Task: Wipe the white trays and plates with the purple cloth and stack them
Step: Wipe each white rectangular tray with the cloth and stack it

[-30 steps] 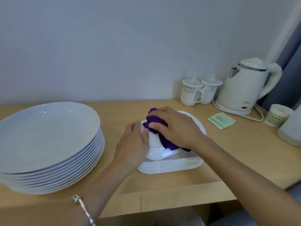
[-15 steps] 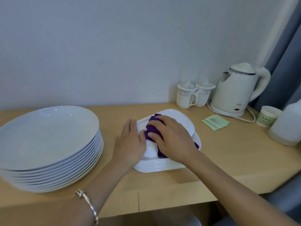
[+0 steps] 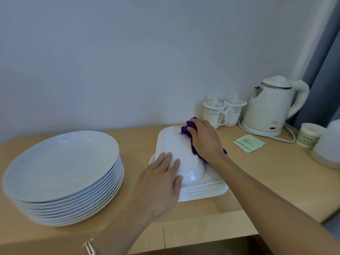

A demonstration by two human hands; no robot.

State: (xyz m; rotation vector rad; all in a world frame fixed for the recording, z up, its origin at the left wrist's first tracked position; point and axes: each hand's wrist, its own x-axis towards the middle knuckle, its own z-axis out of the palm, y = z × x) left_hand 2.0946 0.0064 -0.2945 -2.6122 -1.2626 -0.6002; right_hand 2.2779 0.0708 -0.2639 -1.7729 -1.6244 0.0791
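**White ware and purple cloth (image 3: 185, 128) at the tray stack (image 3: 202, 190)**

1. Tray stack: white rectangular trays, nested, on a light wooden table (image 3: 266, 190).
2. Upturned tray (image 3: 176, 150): white, lying base-up on top of the tray stack, slightly askew to it.
3. Purple cloth: bunched at the far right corner of the upturned tray, trailing down the right side onto the tray stack.
4. Right hand (image 3: 204, 140): fingers curled round the purple cloth, grasping it against the upturned tray.
5. Left hand (image 3: 160, 179): released, fingers straight and flat on the near end of the upturned tray, holding nothing. Bracelet (image 3: 90, 247) at the wrist.
6. Plate stack (image 3: 62, 172): white round plates, left of the tray stack, not touching it.
7. Lidded mugs (image 3: 215, 113): two, behind the tray stack to its right, by the wall.
8. Kettle (image 3: 270, 109): cream, on its base, further right behind the tray stack.
9. Green sachets (image 3: 248, 143): flat on the table, right of the tray stack.
10. Paper cup (image 3: 308, 135): well to the right of the tray stack.
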